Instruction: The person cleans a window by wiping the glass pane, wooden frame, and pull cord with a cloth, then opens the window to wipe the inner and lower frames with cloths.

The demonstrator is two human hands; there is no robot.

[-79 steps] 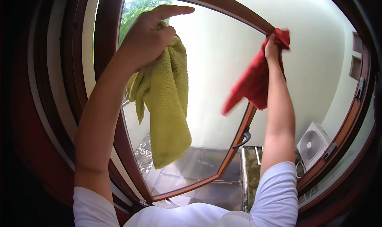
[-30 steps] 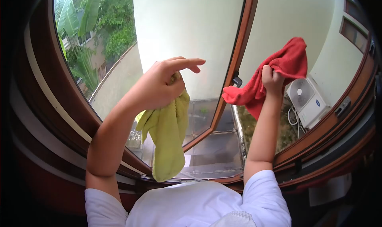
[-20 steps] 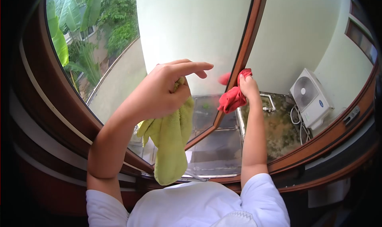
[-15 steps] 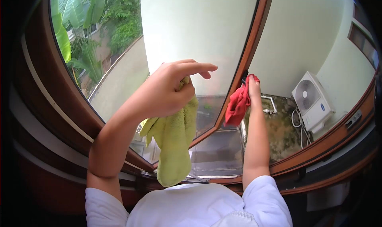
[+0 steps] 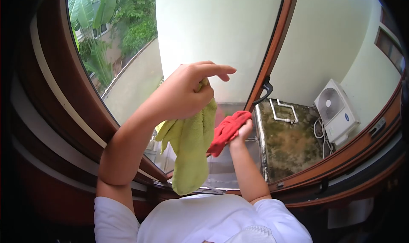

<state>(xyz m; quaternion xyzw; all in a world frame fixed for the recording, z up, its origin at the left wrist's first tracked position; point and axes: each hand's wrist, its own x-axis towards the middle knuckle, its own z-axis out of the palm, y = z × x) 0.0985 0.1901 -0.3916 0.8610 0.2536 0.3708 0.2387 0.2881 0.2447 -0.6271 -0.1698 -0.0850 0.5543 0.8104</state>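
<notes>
My left hand (image 5: 187,87) grips a yellow-green cloth (image 5: 191,145) that hangs down in front of the window glass, its index finger stretched out to the right. Lower and to the right, my right hand (image 5: 242,133) holds a bunched red cloth (image 5: 228,131) close to the lower part of the opened window sash (image 5: 277,38). A faint red reflection shows in the glass beside it. The black window handle (image 5: 265,91) is above my right hand, and no hand is on it. The fingers of my right hand are partly hidden by the red cloth.
Outside stand a white air conditioner unit (image 5: 334,111) and white pipes (image 5: 283,116) over a mossy ground slab (image 5: 289,145). A brown window frame (image 5: 341,162) curves along the right and bottom. Green plants (image 5: 136,30) grow beyond a low wall at the left.
The red cloth in my right hand has moved from the upper right past the handle, down and leftward along the sash. My left hand has come lower since the earliest frame, still holding the yellow-green cloth.
</notes>
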